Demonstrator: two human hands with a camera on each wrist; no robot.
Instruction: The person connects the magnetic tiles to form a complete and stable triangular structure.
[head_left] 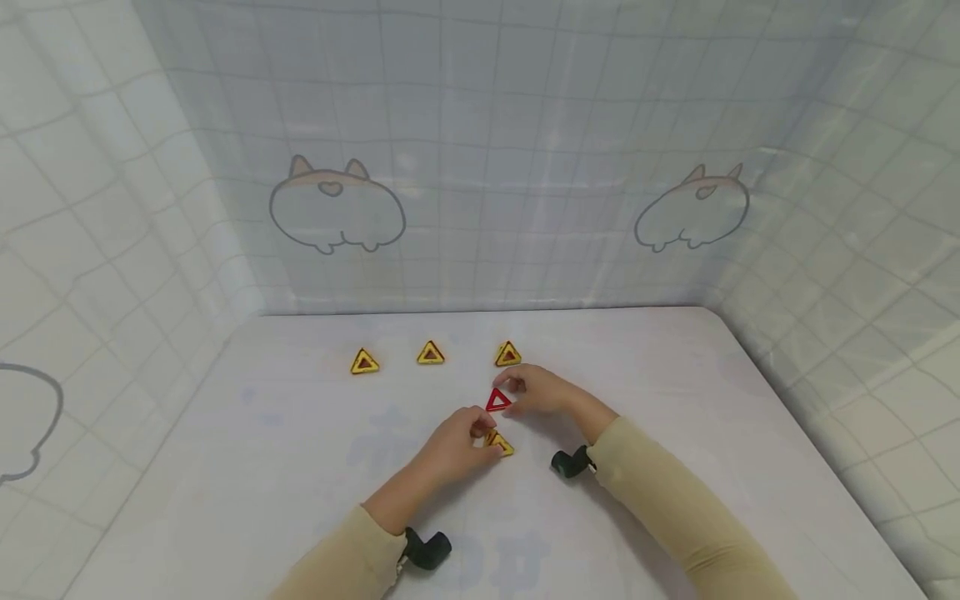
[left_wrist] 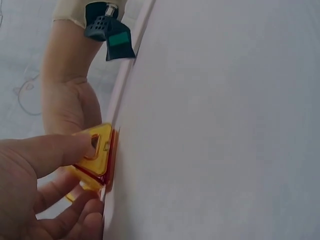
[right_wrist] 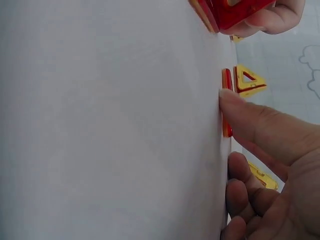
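My left hand (head_left: 453, 447) pinches a yellow triangular magnetic tile piece (left_wrist: 104, 162) between thumb and fingers. Red shows along its inner edges, and it is tilted up close over the table. Just beyond it, a red triangular tile (head_left: 498, 407) with an open middle lies flat on the tabletop. My right hand (head_left: 543, 390) has its thumb and forefinger at the edges of this red tile; in the right wrist view the thumb tip presses against its side. The right hand's other fingers are curled near the surface.
Three yellow triangular pieces with dark middles, one at the left (head_left: 364, 367), one in the middle (head_left: 431, 359) and one at the right (head_left: 507, 361), stand in a row toward the back. Patterned curtains (head_left: 517, 167) enclose the white table (head_left: 225, 467) behind and at both sides.
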